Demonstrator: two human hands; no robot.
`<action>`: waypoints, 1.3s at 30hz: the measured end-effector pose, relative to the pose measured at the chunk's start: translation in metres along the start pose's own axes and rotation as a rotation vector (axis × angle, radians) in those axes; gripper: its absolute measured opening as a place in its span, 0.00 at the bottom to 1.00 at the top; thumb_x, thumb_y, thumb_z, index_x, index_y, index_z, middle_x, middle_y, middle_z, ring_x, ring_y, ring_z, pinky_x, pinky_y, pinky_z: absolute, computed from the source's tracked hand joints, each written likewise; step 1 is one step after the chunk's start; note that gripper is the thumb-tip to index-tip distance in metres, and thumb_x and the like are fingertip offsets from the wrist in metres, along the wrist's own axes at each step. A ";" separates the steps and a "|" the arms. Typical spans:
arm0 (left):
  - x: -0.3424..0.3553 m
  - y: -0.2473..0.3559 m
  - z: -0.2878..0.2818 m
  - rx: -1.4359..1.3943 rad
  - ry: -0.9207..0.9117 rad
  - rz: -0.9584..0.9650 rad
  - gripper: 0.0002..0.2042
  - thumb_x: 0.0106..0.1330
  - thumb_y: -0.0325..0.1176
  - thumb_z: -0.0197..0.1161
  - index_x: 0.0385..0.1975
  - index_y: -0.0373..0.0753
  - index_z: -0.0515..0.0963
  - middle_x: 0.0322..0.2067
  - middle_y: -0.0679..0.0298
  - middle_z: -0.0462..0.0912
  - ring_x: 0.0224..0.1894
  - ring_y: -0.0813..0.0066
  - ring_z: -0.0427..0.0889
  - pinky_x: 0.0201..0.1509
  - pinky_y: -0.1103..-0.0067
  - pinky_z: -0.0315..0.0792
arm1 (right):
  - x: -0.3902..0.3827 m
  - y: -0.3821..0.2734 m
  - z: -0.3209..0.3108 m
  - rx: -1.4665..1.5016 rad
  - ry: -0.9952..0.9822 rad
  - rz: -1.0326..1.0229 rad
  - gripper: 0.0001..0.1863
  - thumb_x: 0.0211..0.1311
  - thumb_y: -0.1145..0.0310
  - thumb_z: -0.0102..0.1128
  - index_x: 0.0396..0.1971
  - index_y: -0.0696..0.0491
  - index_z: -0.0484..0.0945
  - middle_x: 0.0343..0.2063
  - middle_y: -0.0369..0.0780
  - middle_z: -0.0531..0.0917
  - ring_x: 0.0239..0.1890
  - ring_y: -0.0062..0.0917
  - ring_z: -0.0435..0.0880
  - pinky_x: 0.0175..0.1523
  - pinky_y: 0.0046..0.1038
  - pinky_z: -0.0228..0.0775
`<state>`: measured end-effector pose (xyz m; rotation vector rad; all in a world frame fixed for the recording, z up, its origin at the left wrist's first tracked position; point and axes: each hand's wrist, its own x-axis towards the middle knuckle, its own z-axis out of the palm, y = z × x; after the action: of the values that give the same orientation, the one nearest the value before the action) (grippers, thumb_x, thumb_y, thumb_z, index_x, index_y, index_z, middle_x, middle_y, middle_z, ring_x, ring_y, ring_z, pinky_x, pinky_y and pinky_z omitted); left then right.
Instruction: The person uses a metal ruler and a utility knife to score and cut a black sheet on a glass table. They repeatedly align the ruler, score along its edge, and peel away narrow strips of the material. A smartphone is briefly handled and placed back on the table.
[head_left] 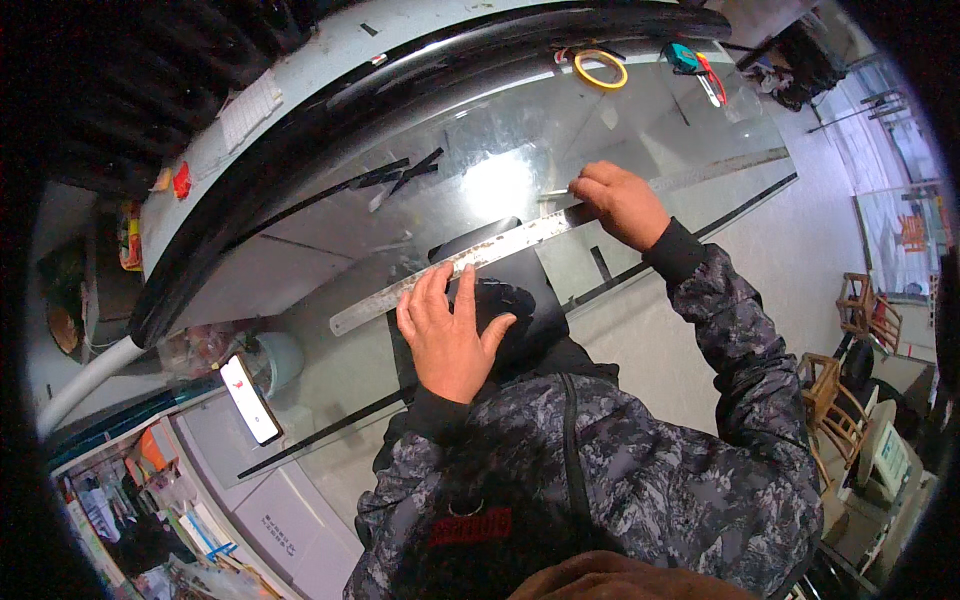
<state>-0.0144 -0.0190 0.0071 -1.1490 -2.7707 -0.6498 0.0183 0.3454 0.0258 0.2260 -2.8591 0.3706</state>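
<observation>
A long worn steel ruler [500,243] lies slantwise over a glass tabletop [400,235], across a black sheet [535,285]. My left hand [447,335] rests with spread fingers, its fingertips pressing on the ruler's near edge. Farther right, my right hand [622,205] is closed in a pinch at the ruler's upper side. A slim pale stick-like end shows just left of its fingers; what it grips is mostly hidden by the hand. Beyond that hand, a dull strip [730,168] runs on in line with the ruler.
Black strips [400,172] lie on the glass at the left. A yellow tape roll [600,69], a teal tape measure [684,58] and a red-handled tool [712,80] sit at the back. A lit phone [251,400] and wooden chairs [822,390] stand at the sides.
</observation>
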 end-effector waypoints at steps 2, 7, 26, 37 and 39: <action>0.000 0.000 0.001 -0.006 0.003 -0.001 0.42 0.71 0.58 0.79 0.79 0.41 0.75 0.77 0.51 0.71 0.83 0.44 0.65 0.86 0.41 0.53 | 0.001 0.001 0.005 -0.017 0.053 0.078 0.17 0.62 0.75 0.69 0.51 0.53 0.85 0.47 0.43 0.85 0.55 0.46 0.87 0.56 0.45 0.83; 0.000 0.000 0.003 -0.019 0.049 0.036 0.36 0.70 0.52 0.81 0.74 0.43 0.80 0.76 0.53 0.73 0.82 0.46 0.66 0.86 0.41 0.54 | 0.025 -0.021 0.020 -0.131 0.281 -0.066 0.25 0.63 0.71 0.71 0.62 0.50 0.85 0.61 0.45 0.86 0.64 0.47 0.85 0.65 0.48 0.81; -0.022 -0.043 -0.027 0.030 -0.237 0.115 0.36 0.75 0.53 0.75 0.80 0.48 0.77 0.86 0.56 0.68 0.88 0.46 0.61 0.90 0.44 0.52 | 0.011 -0.063 0.049 -0.115 0.006 -0.213 0.35 0.80 0.40 0.65 0.74 0.50 0.82 0.80 0.40 0.78 0.84 0.42 0.71 0.86 0.52 0.62; -0.031 -0.057 -0.037 0.136 -0.291 0.134 0.35 0.78 0.48 0.72 0.84 0.50 0.74 0.89 0.60 0.64 0.91 0.46 0.56 0.91 0.43 0.51 | 0.005 -0.065 0.052 -0.176 0.042 -0.108 0.36 0.81 0.39 0.64 0.73 0.51 0.82 0.80 0.43 0.78 0.84 0.42 0.70 0.85 0.51 0.62; -0.034 -0.056 -0.037 0.140 -0.282 0.124 0.35 0.78 0.48 0.72 0.84 0.50 0.74 0.89 0.58 0.63 0.91 0.45 0.56 0.91 0.43 0.51 | 0.003 -0.064 0.052 -0.196 0.004 -0.061 0.37 0.83 0.37 0.60 0.76 0.50 0.80 0.82 0.43 0.75 0.86 0.41 0.68 0.87 0.52 0.58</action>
<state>-0.0325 -0.0918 0.0136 -1.4679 -2.8793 -0.2947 0.0156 0.2701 -0.0076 0.2738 -2.8518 0.0784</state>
